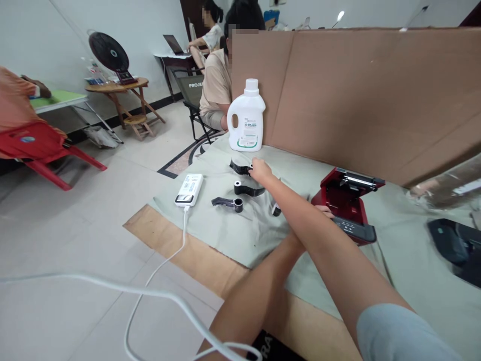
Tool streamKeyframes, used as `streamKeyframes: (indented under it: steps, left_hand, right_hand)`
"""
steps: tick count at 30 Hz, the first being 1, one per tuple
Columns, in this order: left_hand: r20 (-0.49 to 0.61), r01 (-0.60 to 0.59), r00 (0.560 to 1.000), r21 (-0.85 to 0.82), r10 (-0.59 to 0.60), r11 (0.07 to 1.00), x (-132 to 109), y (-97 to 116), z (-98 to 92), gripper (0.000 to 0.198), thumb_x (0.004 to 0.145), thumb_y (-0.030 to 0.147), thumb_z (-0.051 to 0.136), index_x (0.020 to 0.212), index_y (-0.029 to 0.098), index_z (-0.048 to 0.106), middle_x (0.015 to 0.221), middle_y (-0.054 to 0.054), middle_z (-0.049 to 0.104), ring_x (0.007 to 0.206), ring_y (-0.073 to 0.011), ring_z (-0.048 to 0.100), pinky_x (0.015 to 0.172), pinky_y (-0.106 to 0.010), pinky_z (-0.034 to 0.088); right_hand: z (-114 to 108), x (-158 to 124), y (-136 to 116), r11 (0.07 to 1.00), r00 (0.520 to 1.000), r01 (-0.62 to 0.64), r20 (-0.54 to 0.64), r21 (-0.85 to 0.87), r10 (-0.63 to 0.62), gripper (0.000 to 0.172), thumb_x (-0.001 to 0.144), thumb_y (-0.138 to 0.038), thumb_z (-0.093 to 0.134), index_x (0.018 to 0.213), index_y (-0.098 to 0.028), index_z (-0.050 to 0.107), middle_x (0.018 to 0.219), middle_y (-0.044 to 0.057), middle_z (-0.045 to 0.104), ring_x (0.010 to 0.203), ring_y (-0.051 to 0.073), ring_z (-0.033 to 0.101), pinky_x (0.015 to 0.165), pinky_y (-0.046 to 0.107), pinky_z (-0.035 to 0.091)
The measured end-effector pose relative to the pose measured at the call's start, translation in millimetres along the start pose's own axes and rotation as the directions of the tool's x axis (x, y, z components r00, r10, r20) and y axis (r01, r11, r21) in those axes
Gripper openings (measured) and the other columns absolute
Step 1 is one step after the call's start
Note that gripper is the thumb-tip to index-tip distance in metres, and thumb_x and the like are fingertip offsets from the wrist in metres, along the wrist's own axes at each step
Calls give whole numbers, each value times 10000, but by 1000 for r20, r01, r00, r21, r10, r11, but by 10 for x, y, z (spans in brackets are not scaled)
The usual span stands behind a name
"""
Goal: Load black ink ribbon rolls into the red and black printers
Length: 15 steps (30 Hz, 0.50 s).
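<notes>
My right hand reaches far left across the grey-green cloth, its fingers pinched on the end of a black curved part. Two more black parts with ring ends lie just in front: one right below the hand, another nearer me. A small black piece shows beside my forearm. My left arm crosses under the right. Only a few fingers of my left hand show, against the open red device; what they do is hidden.
A white detergent bottle stands at the back by the cardboard wall. A white power bank with a white cable lies left. A black device sits far right. Two people sit behind; a fan and red chair stand left.
</notes>
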<state>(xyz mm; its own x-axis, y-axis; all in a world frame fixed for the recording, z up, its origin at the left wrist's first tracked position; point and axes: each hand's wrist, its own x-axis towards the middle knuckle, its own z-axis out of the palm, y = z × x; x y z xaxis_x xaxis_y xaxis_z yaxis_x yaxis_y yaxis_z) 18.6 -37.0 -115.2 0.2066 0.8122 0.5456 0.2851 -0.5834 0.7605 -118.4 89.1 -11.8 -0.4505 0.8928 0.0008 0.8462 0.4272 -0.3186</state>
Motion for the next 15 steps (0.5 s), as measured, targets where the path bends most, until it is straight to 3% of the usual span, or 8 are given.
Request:
streamKeyframes:
  steps: [4, 7, 9, 10, 12, 15]
  left_hand:
    - [7, 80, 997, -91, -79, 993, 5, -1, 5, 269, 964, 145, 595, 1212, 207, 681, 1336, -122, 674, 1252, -264, 629, 1176, -449, 473]
    - [14, 73, 997, -117, -72, 990, 2, 7, -11, 239, 982, 209, 565, 1185, 208, 692, 1339, -99, 660, 1281, -252, 606, 1222, -438, 419]
    - [-30, 29, 999, -96, -32, 995, 1, 1, -11, 238, 1006, 231, 517, 1165, 212, 694, 1339, -95, 645, 1269, -232, 608, 1216, -429, 425]
    - [-58, 6, 998, -75, -11, 997, -1, -3, -10, 247, 1018, 245, 493, 1160, 218, 693, 1343, -92, 636, 1264, -223, 610, 1208, -428, 434]
    - [-101, -25, 995, -35, 21, 999, -9, -2, -16, 270, 1036, 267, 453, 1156, 223, 690, 1340, -90, 626, 1248, -210, 617, 1184, -424, 461]
    - [-104, -41, 994, 21, 43, 999, -41, 41, -75, 263, 1021, 278, 482, 1178, 225, 686, 1330, -88, 640, 1239, -214, 628, 1152, -414, 492]
  right_hand:
    - [-147, -178, -130, 993, 985, 109, -127, -42, -113, 448, 947, -342, 635, 1330, -116, 576, 1347, 215, 642, 1254, 350, 594, 971, 427, 516]
    - [-205, -343, -264, 939, 939, 340, 75, -43, -336, 426, 915, -438, 675, 1241, -163, 660, 1296, 169, 691, 1165, 326, 655, 912, 381, 522]
    - [-176, -450, -312, 897, 883, 438, 209, -54, -419, 366, 872, -382, 727, 1181, -186, 696, 1253, 153, 715, 1110, 321, 683, 858, 358, 518]
    - [-154, -498, -316, 891, 876, 450, 224, -64, -427, 325, 864, -328, 729, 1157, -190, 704, 1237, 153, 720, 1088, 319, 691, 839, 352, 512]
    - [-125, -576, -280, 906, 896, 422, 171, -40, -410, 252, 867, -234, 695, 1116, -191, 704, 1188, 146, 732, 1043, 300, 697, 817, 340, 498]
    - [-202, -668, -123, 915, 929, 367, -10, 169, -371, 219, 862, -198, 677, 1081, -197, 674, 1074, 89, 739, 969, 244, 685, 811, 319, 494]
